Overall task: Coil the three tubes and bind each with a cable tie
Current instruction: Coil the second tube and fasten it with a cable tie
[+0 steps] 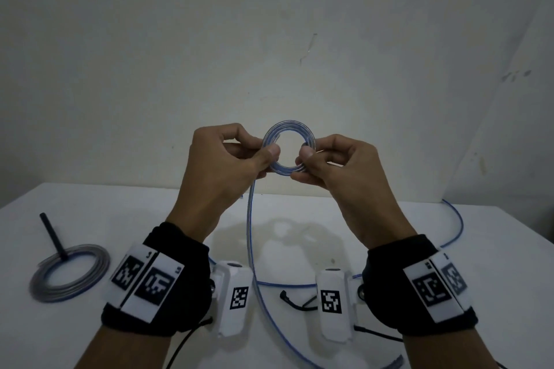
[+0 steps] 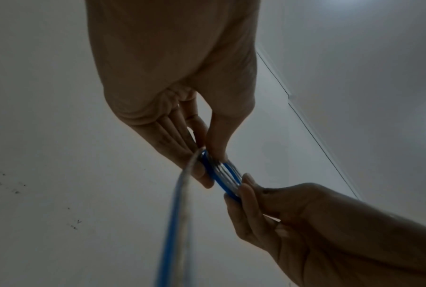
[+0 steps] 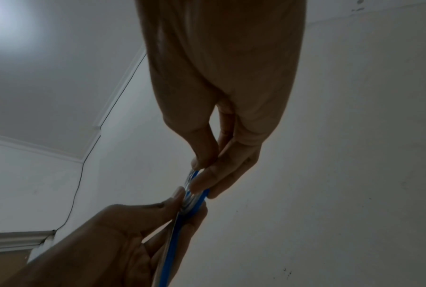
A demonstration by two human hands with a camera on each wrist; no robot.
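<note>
Blue tube (image 1: 289, 147): I pinched its half-wound coil above the tabletop (image 1: 494, 263) with left hand (image 1: 227, 159) and right hand (image 1: 338, 165). Its tail trailed uncoiled; grey coil (image 1: 70, 274) lay tied near the left edge.

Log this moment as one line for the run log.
step: coiling blue tube | left hand: pinching coil | right hand: pinching coil | grey coil: tied, on table

My left hand (image 1: 227, 156) and right hand (image 1: 335, 165) cover both sides of the blue tube coil (image 1: 289, 129), so I can't count its turns there. Below the coil, the tube's loose tail (image 1: 250, 237) passes behind my wrist cameras and runs off the bottom edge. Left of the coil, the grey coil (image 1: 70, 274) is blurred.
</note>
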